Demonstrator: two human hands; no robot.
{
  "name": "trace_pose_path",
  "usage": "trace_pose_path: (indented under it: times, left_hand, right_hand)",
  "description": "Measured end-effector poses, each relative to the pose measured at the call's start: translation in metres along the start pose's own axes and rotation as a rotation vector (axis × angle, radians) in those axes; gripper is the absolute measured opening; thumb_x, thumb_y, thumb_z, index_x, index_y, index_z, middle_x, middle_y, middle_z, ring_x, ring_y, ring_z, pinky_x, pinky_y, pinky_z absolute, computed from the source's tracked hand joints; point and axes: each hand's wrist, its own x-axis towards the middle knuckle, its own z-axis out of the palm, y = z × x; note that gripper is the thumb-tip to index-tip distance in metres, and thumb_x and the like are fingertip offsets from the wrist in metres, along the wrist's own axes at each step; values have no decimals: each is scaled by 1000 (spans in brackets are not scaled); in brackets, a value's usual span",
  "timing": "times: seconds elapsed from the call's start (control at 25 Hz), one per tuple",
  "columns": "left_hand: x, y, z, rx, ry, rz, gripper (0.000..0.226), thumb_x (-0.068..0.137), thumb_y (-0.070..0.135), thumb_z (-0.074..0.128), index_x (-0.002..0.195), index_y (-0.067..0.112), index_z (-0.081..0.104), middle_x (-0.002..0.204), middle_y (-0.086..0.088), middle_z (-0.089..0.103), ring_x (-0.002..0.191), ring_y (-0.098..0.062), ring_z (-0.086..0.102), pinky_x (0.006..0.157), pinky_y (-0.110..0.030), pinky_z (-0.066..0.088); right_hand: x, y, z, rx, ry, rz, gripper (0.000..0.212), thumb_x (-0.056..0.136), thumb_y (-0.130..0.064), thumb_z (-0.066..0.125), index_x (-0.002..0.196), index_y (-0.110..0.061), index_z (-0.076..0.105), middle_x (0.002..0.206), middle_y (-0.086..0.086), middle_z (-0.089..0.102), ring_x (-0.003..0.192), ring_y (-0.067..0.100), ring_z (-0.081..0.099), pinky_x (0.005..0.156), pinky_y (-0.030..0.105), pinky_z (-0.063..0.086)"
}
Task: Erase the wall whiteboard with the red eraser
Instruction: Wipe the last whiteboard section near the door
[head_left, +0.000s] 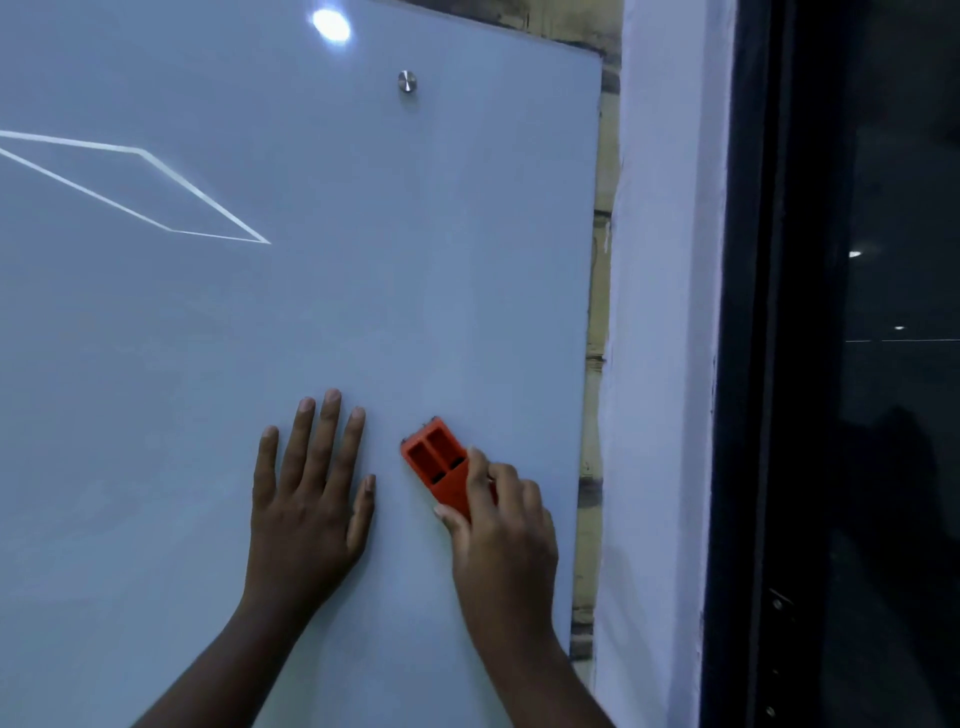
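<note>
The glossy wall whiteboard (260, 338) fills most of the view. The red eraser (435, 457) lies flat against it near its lower right part, with two open slots facing me. My right hand (498, 525) grips the eraser's lower end, fingers curled over it and thumb along its left side. My left hand (306, 488) lies flat on the board just left of the eraser, fingers straight and spread, holding nothing. No writing shows on the board around the hands; only reflected light lines appear at upper left.
A round metal standoff (407, 81) fixes the board near its top right. The board's right edge (587, 364) meets a strip of brick, then a white wall column (660, 364). A dark window frame (769, 364) stands at far right.
</note>
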Motion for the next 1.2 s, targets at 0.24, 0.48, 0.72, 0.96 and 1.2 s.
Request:
trace_pose_path:
  times: [0.24,0.48,0.72,0.96,1.2]
  left_hand:
    - [-32,0,1,-8,2,-4,65,108,33,40,166,7,29,175,-16,19,162,-36,20,129,-61,19]
    - [-45,2,4,-3,-1,-12,66,109,33,43,167,8,25,175,-17,20,163,-36,18,129,-62,17]
    - [-48,0,6,-12,-5,-9,67,111,34,44,168,9,21,175,-16,16,164,-34,12,130,-60,14]
    - [-71,1,7,-12,-19,-19,65,111,32,44,168,9,23,175,-17,18,163,-35,14,131,-58,12]
    - [-106,16,11,-47,-29,-105,64,111,31,44,167,8,24,174,-16,15,164,-32,9,132,-58,9]
  right_hand:
    - [-8,59,-8,149,46,343,60,93,-45,64,142,-10,59,120,6,65,106,29,63,74,38,56]
    - [-94,43,5,333,60,619,57,90,-34,77,140,-9,63,112,5,65,104,29,65,83,30,45]
    - [-137,-27,20,201,-138,181,62,79,-32,85,136,-14,67,112,1,67,94,23,59,77,34,53]
    - [-172,21,13,226,-143,321,63,75,-32,90,132,-19,70,105,-3,65,98,20,59,72,30,53]
    - [-165,53,12,496,8,695,60,86,-26,82,141,-11,62,105,-2,60,95,10,60,82,16,49]
